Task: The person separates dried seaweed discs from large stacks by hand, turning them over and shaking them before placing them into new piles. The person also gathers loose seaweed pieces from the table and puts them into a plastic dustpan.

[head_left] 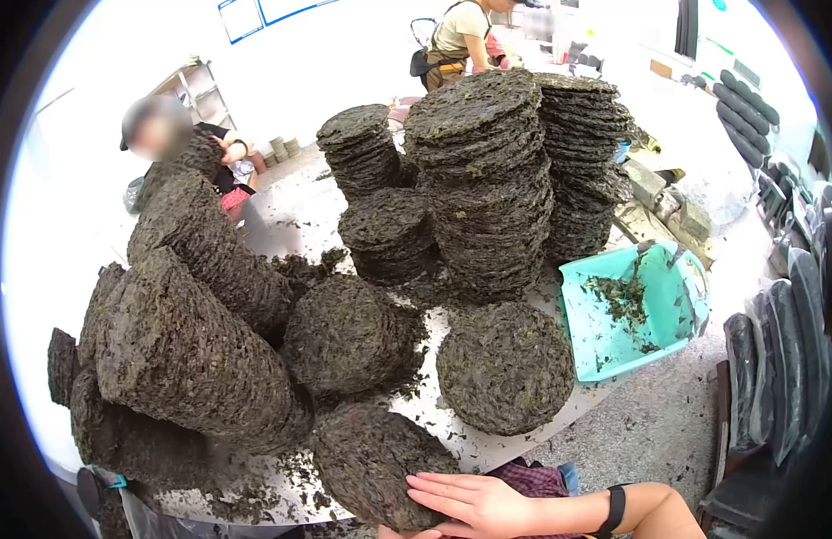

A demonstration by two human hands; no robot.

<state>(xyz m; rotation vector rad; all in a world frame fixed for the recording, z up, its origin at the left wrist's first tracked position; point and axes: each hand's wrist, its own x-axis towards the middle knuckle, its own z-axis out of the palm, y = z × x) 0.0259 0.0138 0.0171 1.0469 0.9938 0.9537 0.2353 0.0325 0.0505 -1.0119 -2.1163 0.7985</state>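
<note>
A round, dark cake of what looks like dried seaweed (376, 458) lies tilted at the near table edge, close to my body. My right hand (488, 503), with a black band on its wrist, rests on its lower right face, fingers stretched out and lying flat. Only a sliver of my left hand (407, 534) shows at the bottom edge, by the cake's lower rim; its fingers are mostly hidden. Just beyond my right hand lies another round seaweed cake (506, 368) on the white table (542, 422). To its left sits a short stack of cakes (340, 337).
Tall stacks of cakes (479, 180) stand at the table's middle, and leaning stacks (182, 359) fill the left. A turquoise bin (582, 314) with scraps is at the right. One person (227, 144) is at the left; another (456, 36) works behind. Wrapped dark bundles (775, 359) line the right.
</note>
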